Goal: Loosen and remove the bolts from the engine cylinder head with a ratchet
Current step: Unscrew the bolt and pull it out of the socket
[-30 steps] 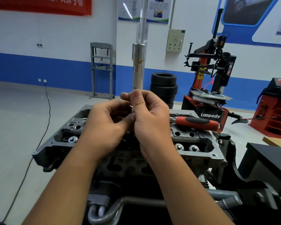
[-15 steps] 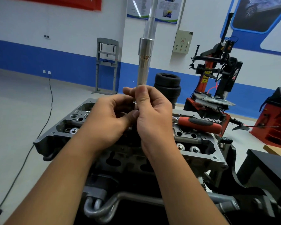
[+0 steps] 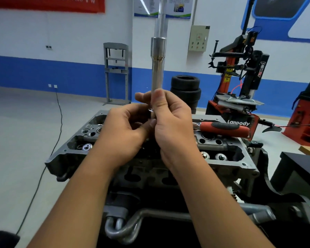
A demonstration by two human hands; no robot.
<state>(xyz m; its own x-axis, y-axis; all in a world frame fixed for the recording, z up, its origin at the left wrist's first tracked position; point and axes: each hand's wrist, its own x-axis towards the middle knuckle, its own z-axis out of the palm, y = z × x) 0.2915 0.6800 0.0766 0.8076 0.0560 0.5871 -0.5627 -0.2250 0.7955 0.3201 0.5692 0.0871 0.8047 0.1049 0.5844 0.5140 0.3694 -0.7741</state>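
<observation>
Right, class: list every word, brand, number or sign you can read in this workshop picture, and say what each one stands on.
"Lanpody": white letters on the red base of the tyre changer.
"power": white letters running down the tyre changer's black column.
Red banner, top left: pale characters, cut off and blurred, unreadable.
Wall posters: print too small to read.
Wall box: red mark, too small to read.
Yellow sticker on the machine: unreadable.
</observation>
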